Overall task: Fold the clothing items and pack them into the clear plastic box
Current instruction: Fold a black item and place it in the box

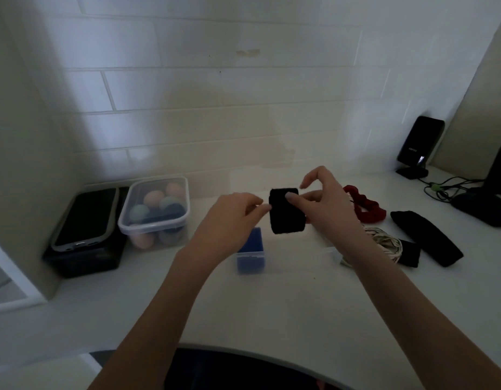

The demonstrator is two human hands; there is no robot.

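I hold a small folded black cloth (286, 213) in the air above the white counter. My left hand (232, 218) pinches its left edge. My right hand (325, 204) grips its right side, thumb lying across the front. Below it stands a small clear plastic box (250, 258) with a folded blue item inside. A red scrunchy band (367, 205), a long black cloth (423, 237), a smaller black piece (409, 253) and a striped white cloth (384, 242) lie on the counter to the right, partly hidden by my right forearm.
A lidded clear tub of pastel balls (156, 212) stands at the back left beside a black box with a phone (86, 218) on top. At the far right are a black speaker (419, 146), cables (446, 187) and a dark stand. Tiled wall behind.
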